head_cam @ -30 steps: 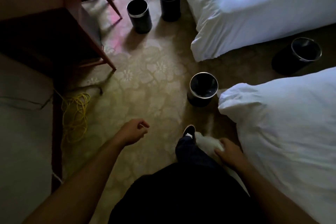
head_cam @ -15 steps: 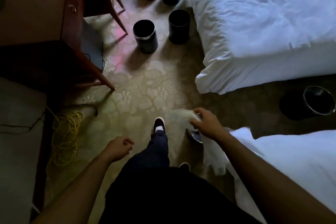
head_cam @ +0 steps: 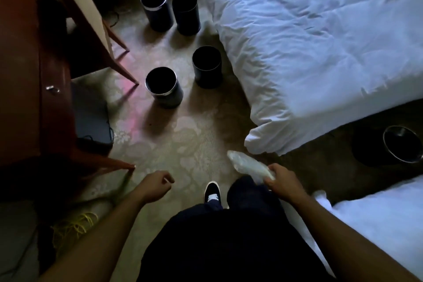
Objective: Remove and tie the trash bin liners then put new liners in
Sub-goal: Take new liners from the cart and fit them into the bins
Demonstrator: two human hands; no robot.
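Your right hand point(head_cam: 283, 182) grips the liner point(head_cam: 248, 166); your left hand point(head_cam: 155, 186) has its fingers loosely curled, empty. Open carpet point(head_cam: 190, 135) lies between bed corner point(head_cam: 258, 142) and desk leg point(head_cam: 127, 165)

a bed point(head_cam: 320, 41) with a rumpled white duvet fills the upper right, a second white bed point(head_cam: 377, 224) lower right. patterned carpet point(head_cam: 194, 135) lies between. a reddish wooden table point(head_cam: 27, 75) stands left, a tangled yellow cable point(head_cam: 73, 226) beside it.
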